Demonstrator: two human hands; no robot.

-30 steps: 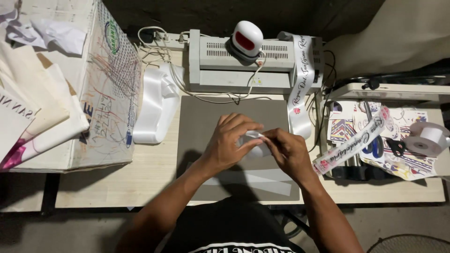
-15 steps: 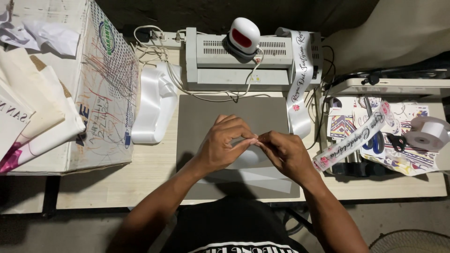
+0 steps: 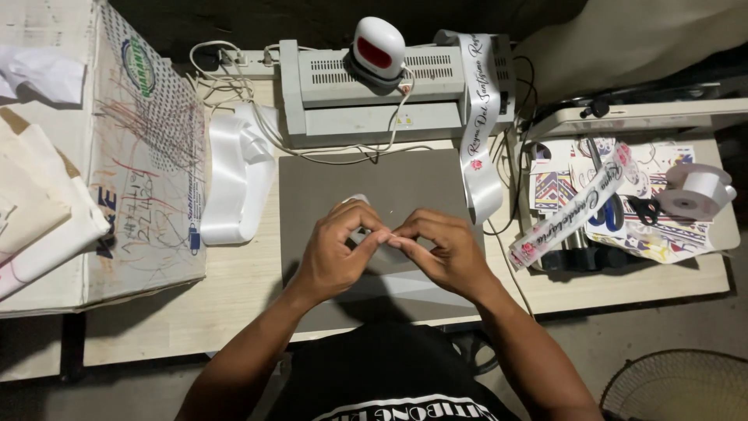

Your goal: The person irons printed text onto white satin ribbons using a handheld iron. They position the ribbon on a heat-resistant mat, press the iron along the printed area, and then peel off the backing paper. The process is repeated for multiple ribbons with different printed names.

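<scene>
My left hand (image 3: 336, 253) and my right hand (image 3: 438, 251) meet fingertip to fingertip over a grey mat (image 3: 312, 187) on the wooden table. Together they pinch a small white piece (image 3: 357, 201), probably ribbon or film; most of it is hidden by my fingers. A pale translucent strip (image 3: 397, 282) lies on the mat just below my hands.
A white laminator (image 3: 335, 101) with a small white-and-red heat press (image 3: 376, 48) on top stands behind the mat. A printed white ribbon (image 3: 478, 140) hangs off it. Folded white satin ribbon (image 3: 230, 179) lies left, beside a cardboard box (image 3: 140, 156). A ribbon roll (image 3: 696, 191), scissors (image 3: 643, 209) and printed sheets sit right.
Both hands have shifted slightly toward me and closed tighter together, so less of the white piece shows between the fingertips.
</scene>
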